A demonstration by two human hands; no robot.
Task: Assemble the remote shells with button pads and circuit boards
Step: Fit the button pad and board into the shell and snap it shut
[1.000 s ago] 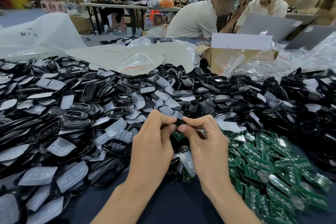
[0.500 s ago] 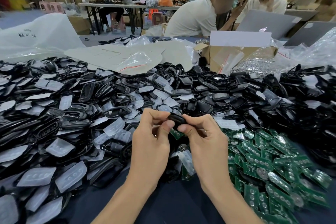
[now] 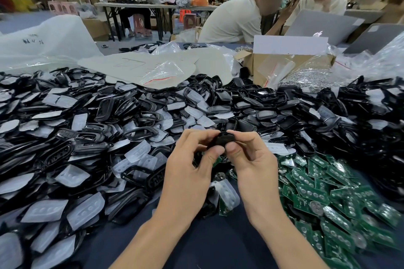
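Black remote shell, rounded, glossy, pinched between both hands

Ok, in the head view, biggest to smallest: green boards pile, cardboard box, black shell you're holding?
1. Green circuit board pile.
2. Cardboard box, though it sits farther off, so its true size is unsure.
3. Black shell, pinched between left hand and right hand.

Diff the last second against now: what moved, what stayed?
The left hand and right hand keep pinching the small black plastic remote shell; it has turned between the fingertips, so more of its rounded end now shows above the thumbs. Nothing taken or let go. The heaps of black shells, translucent button pads and green circuit boards lie unchanged.
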